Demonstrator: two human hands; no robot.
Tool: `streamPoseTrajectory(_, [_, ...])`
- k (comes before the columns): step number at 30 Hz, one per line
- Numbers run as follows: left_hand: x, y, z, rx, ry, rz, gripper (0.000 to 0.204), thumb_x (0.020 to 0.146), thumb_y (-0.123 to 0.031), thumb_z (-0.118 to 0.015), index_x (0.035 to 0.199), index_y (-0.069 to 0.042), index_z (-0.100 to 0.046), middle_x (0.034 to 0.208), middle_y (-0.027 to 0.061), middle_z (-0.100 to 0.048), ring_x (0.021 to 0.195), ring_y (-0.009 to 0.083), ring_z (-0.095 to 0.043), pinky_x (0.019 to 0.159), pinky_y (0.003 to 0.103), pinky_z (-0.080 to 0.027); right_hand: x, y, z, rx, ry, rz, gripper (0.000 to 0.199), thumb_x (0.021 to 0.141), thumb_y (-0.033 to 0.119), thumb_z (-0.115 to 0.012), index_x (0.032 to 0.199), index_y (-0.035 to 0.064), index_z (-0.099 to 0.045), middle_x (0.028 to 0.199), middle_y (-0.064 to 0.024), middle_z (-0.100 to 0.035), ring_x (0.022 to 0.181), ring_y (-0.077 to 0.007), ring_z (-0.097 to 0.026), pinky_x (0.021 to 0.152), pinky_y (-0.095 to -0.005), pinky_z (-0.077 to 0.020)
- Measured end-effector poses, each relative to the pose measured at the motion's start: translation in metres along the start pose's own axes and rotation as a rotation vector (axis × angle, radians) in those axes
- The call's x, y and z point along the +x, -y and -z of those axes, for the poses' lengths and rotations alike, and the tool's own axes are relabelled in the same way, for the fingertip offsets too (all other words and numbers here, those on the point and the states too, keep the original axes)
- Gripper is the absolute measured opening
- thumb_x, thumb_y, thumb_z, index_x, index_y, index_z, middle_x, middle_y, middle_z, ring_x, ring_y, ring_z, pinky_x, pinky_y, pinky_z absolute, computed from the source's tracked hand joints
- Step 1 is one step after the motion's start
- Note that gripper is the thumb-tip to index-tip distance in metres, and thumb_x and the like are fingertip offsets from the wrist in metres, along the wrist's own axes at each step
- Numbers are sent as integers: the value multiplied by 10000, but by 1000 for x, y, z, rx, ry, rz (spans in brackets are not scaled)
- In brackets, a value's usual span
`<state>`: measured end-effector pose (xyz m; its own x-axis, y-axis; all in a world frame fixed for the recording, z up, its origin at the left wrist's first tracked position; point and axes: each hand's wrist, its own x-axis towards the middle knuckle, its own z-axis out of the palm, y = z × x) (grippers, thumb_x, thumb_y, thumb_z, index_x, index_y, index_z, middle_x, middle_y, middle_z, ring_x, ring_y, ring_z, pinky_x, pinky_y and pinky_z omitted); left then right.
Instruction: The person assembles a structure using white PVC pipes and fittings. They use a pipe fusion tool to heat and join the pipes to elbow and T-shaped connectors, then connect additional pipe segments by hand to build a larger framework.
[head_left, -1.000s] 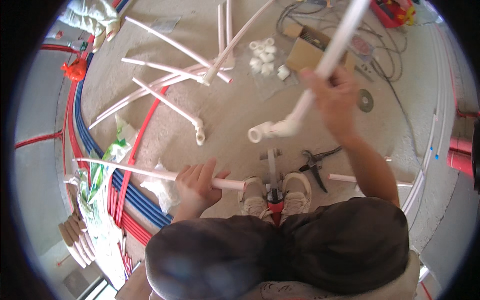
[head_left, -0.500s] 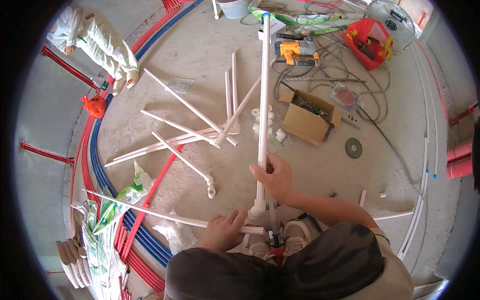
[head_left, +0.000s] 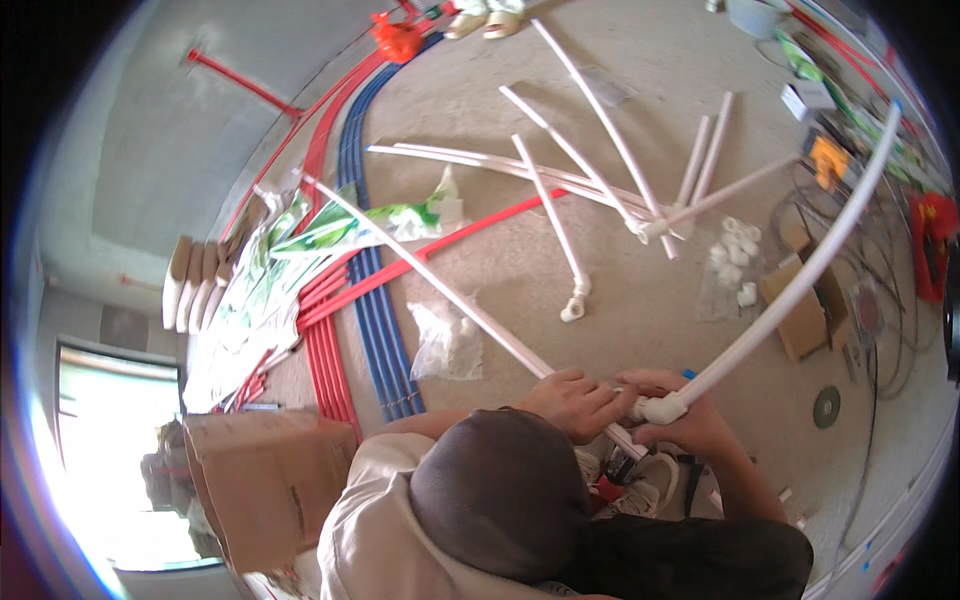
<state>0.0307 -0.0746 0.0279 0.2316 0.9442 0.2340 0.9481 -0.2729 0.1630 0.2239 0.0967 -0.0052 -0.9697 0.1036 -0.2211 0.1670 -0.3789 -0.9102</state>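
Observation:
My left hand (head_left: 578, 403) is closed round a long white pipe (head_left: 420, 272) that runs from the upper left down toward my feet. My right hand (head_left: 697, 425) is closed at a white elbow fitting (head_left: 663, 408), which joins a second long white pipe (head_left: 800, 285) slanting up to the far right, with a blue tip. Both hands are close together, fingertips nearly meeting. Just below them, between my shoes, stands a small dark and red tool (head_left: 622, 466) near the first pipe's lower end; the hands partly cover it.
Several white pipes with fittings (head_left: 585, 180) lie on the floor ahead. A bag of white fittings (head_left: 735, 250), an open cardboard box (head_left: 795, 310) and a grinding disc (head_left: 827, 407) are at right. Red and blue floor pipes (head_left: 375, 310) run along the left, near a large carton (head_left: 270, 485). A person's feet (head_left: 485, 22) show at the top.
The view has swung to the left. My right hand has shifted from the pipe's shaft down to its elbow, and that pipe now tilts right. My hands have come together.

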Motion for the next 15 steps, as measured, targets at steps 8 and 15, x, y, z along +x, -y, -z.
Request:
streamPoseTrajectory(8, [10,-6,7,-15,-50,9,563,780,-251,-712,1307,-76,-623,798,3,-570,691,184,-602,637,354,-452,-3,-6,-4,-371,-248,497,466,768,-22,-797,1208,19,-651,1195,-140,-686,1053,-213,-683,912,-343,-557])
streamPoseTrajectory(15, [11,5,-4,-238,-146,-30,418,779,-370,-785,1068,-93,-665,844,35,-514,740,215,-563,670,367,-441,-55,-25,38,-541,-609,446,426,807,-74,-646,1226,3,-638,1295,-136,-581,1087,-199,-612,931,-318,-501])
